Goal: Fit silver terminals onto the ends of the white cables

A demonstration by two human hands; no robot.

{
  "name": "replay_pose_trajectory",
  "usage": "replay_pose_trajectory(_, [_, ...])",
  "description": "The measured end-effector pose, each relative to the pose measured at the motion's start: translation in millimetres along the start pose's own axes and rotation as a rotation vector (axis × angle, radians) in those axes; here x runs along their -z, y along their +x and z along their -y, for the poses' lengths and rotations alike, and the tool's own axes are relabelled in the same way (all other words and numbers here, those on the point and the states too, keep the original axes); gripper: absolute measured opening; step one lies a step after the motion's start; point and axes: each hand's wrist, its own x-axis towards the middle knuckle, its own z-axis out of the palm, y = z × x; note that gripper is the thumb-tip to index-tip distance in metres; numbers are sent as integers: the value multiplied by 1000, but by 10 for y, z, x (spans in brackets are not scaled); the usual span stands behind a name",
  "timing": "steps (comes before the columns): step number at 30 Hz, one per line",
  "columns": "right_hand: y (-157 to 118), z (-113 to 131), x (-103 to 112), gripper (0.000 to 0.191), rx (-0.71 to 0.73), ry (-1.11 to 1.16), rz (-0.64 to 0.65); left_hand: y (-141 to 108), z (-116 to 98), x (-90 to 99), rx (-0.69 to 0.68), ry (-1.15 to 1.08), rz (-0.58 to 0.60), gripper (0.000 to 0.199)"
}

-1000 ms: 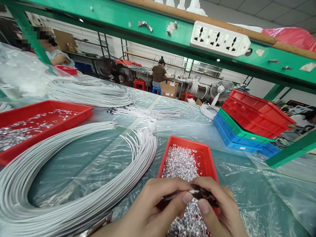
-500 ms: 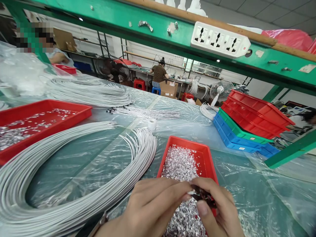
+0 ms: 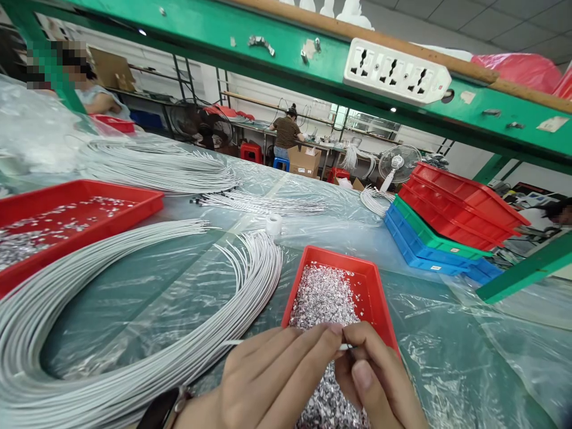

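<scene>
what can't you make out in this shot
Head view, the only one:
- End of the thin white wire: pinched between the left hand and right hand, any fitting hidden by fingertips.
- Small silver metal pieces in the near red plastic tray: too small to tell shape.
- Both wrists: cut off by the bottom edge.

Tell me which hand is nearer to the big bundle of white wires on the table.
Left. The left hand lies just beside the white wire bundle; the right hand is farther away, over the red tray.
</scene>
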Motion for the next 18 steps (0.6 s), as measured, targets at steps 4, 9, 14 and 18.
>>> replay_pose_trajectory(4, [15, -16, 13, 51, -6, 39, 44, 2, -1, -4, 2, -44, 0, 32])
replay_pose_trajectory(9, [-2, -20, 1, 48, 9, 34, -45, 88, -19, -33, 376, -366, 69, 16])
replay_pose_trajectory(14, [3, -34, 41, 43, 53, 7, -119, 223, -23, -19, 866, -1100, 202, 24])
replay_pose_trajectory(18, [3, -34, 53, 40, 81, -54, -133, 265, -40, -25, 1036, -1473, 295, 33])
